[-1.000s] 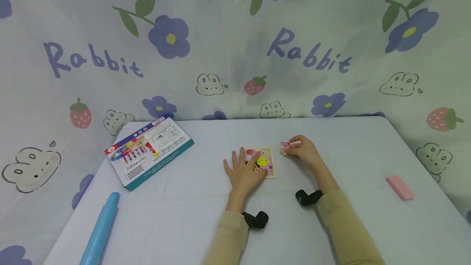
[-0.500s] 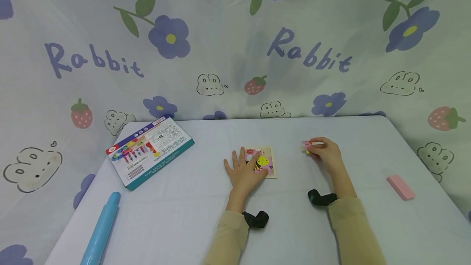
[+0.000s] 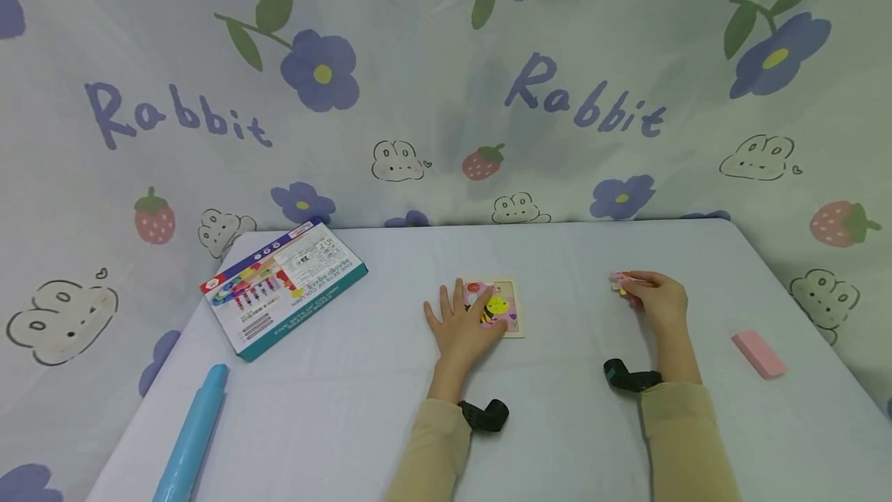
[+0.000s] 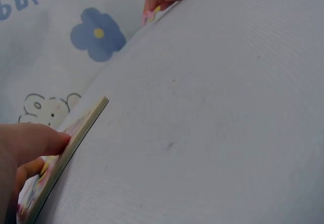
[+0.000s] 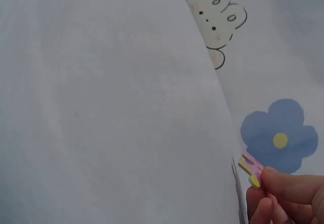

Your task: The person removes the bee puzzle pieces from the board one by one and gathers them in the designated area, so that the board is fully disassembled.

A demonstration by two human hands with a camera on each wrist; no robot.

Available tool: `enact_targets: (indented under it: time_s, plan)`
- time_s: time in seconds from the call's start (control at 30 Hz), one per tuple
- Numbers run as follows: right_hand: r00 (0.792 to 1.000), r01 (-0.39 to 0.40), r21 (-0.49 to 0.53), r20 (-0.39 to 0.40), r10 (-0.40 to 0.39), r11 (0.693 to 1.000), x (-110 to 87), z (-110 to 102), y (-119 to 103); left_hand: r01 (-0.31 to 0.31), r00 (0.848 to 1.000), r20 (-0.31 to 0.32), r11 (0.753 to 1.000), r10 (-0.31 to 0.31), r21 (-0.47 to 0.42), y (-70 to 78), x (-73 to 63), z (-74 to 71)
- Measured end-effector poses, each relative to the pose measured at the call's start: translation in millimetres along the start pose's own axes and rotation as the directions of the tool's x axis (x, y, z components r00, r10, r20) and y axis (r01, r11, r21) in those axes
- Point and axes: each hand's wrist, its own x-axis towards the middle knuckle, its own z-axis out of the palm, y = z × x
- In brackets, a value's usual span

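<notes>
A small wooden jigsaw puzzle (image 3: pixel 516 308) with a yellow-and-black bee picture lies flat in its pale frame near the table's middle. My left hand (image 3: pixel 463 331) rests over its left part with spread fingers, hiding some of the picture. In the left wrist view, the thumb (image 4: pixel 48 140) presses on the puzzle near the frame's edge. Well to the right, my right hand (image 3: pixel 658 300) pinches a pink-and-yellow jigsaw piece (image 3: pixel 617 282) between thumb and fingers. The right wrist view shows that piece (image 5: pixel 251 167) sticking out past the fingertips.
A flat toy box (image 3: pixel 286 285) lies at the back left, with a light blue tube-like object (image 3: pixel 191 432) in front of it. A pink block (image 3: pixel 759 355) sits right of my right hand. Behind the white table hangs a printed curtain (image 3: pixel 432 84).
My right hand has moved to the right with the jigsaw piece, from close beside the puzzle to well away from it. The left hand has stayed on the puzzle.
</notes>
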Motion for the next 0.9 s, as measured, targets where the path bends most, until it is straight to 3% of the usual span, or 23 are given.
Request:
enact_targets:
  time_s: [0.27, 0.6, 0.77, 0.9]
  plan:
    - [0.998, -0.018, -0.056, -0.056, 0.015, 0.998, 1.5, -6.5, 4.8, 0.013, 1.000, 0.017, 1.000, -0.013, 0.005, 0.1, 0.1, -0.5]
    - [0.995, -0.065, -0.068, -0.074, 0.060, 0.996, 2.5, -5.6, 5.7, -0.005, 1.000, -0.006, 1.000, 0.005, 0.000, -0.5, -0.6, -0.9]
    - [0.993, -0.096, -0.017, -0.076, 0.094, 0.995, 0.4, -6.6, 3.4, -0.020, 1.000, -0.024, 1.000, 0.020, 0.000, -2.0, -0.6, 0.0]
    - [0.995, -0.077, 0.061, -0.055, 0.081, 0.995, -1.4, -6.8, 0.9, -0.017, 1.000, -0.018, 1.000, 0.017, 0.000, -2.7, 0.2, 1.7]
